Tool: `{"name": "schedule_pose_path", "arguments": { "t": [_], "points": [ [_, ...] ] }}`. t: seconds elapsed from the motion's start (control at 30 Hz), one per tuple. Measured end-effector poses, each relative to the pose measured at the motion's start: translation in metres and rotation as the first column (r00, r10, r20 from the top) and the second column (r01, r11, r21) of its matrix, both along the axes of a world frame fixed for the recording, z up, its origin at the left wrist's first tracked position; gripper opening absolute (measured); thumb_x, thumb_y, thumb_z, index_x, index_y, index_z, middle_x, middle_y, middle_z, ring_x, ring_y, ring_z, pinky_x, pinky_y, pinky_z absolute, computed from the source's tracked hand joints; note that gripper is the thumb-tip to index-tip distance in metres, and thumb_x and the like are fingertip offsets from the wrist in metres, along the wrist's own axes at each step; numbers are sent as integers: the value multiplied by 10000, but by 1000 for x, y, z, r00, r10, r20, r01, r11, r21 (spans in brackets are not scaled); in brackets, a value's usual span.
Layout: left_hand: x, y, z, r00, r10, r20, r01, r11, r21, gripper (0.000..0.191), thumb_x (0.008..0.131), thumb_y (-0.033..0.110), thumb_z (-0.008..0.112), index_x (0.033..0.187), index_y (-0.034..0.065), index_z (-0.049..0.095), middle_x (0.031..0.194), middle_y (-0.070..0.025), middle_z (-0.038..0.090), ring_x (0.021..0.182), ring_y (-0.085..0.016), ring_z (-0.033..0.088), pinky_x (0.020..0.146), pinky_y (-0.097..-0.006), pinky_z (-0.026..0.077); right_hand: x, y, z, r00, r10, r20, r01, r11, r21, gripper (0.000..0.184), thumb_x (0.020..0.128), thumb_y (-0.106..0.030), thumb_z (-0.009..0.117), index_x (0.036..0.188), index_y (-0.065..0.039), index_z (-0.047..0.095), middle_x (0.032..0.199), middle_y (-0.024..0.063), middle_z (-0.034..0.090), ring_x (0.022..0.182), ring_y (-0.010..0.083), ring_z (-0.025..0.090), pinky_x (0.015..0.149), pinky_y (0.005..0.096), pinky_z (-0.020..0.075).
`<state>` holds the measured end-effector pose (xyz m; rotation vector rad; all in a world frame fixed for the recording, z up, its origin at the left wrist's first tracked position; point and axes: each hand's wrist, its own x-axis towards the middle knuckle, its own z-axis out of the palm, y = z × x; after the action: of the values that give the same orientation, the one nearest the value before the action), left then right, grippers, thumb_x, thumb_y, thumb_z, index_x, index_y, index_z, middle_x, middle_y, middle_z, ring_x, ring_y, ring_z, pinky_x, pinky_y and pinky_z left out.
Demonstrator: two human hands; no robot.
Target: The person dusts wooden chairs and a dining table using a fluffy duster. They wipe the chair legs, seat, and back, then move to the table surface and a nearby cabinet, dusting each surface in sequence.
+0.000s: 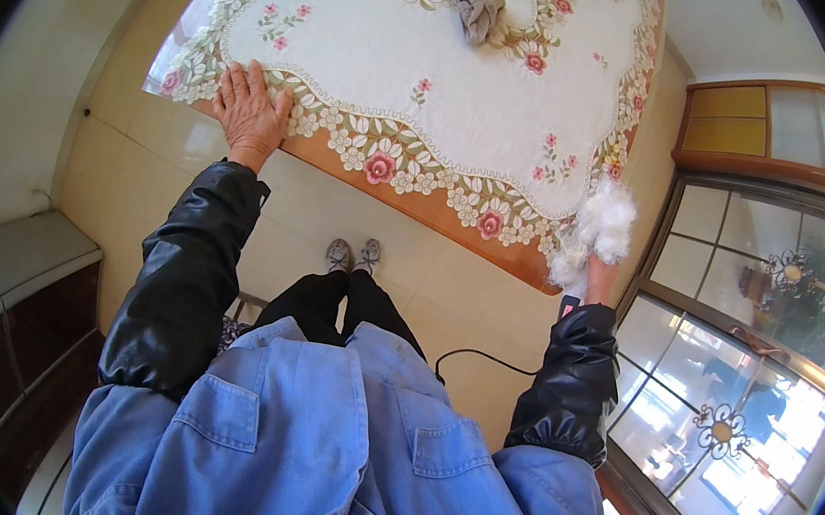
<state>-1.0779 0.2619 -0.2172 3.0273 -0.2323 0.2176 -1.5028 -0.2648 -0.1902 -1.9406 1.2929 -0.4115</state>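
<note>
My left hand (251, 108) lies palm down on the near left edge of a table, its fingers spread over the flowered border of a white tablecloth (357, 63). At the table's near right corner, my right hand (601, 276) holds a fluffy wad of white fibre (605, 221), which hides most of its fingers. Some of the fibre hangs over the cloth's scalloped edge. The embroidered cloth lies nearly flat, with pink roses and green leaves along its rim. Farther back on it rests a crumpled grey-brown cloth (479, 12).
The orange-brown table edge (403, 200) runs slantwise before me. Glazed sliding doors (716, 380) with metal frames stand on the right. A dark cord (489, 354) passes near my right sleeve. To the left is a low cabinet (24, 292), and a pale wall rises behind it.
</note>
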Motion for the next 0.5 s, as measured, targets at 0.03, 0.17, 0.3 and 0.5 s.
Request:
{"name": "schedule_pose_path", "arguments": {
  "t": [0.03, 0.17, 0.3, 0.5],
  "points": [
    [0, 0, 0, 1000, -5, 13, 5, 1000, -4, 799, 950, 593, 460, 1573, 115, 314, 1639, -198, 241, 1533, -353, 159, 1214, -542, 84, -2, -2, -2, 999, 4, -54, -5, 1000, -12, 639, 790, -105, 721, 1394, 2, 544, 1367, 123, 612, 1258, 247, 568, 1054, 351, 425],
    [0, 0, -3, 999, -23, 31, 24, 999, -23, 803, 944, 569, 494, 1565, 92, 317, 1628, -222, 253, 1526, -362, 178, 1209, -546, 92, -6, -12, -2, 986, 22, -163, -40, 994, -104, 582, 757, -96, 721, 1318, 9, 606, 1233, 140, 693, 1142, 271, 650, 984, 367, 486],
    [1, 2, -6, 999, -24, 33, 24, 1000, -12, 808, 943, 573, 493, 1567, 91, 314, 1631, -220, 249, 1527, -363, 173, 1210, -545, 88, -5, -12, -1, 975, 79, -209, -130, 962, -241, 540, 752, -120, 737, 1265, 16, 638, 1170, 157, 724, 1092, 292, 684, 939, 386, 518],
    [3, 2, -4, 999, -40, 37, 40, 999, -13, 804, 944, 570, 489, 1566, 90, 315, 1628, -224, 251, 1529, -363, 169, 1207, -549, 90, -10, -4, -22, 994, 86, 63, -56, 924, -377, 442, 752, -75, 701, 1179, 33, 668, 1045, 224, 736, 1009, 344, 711, 905, 409, 532]
  ]
}}
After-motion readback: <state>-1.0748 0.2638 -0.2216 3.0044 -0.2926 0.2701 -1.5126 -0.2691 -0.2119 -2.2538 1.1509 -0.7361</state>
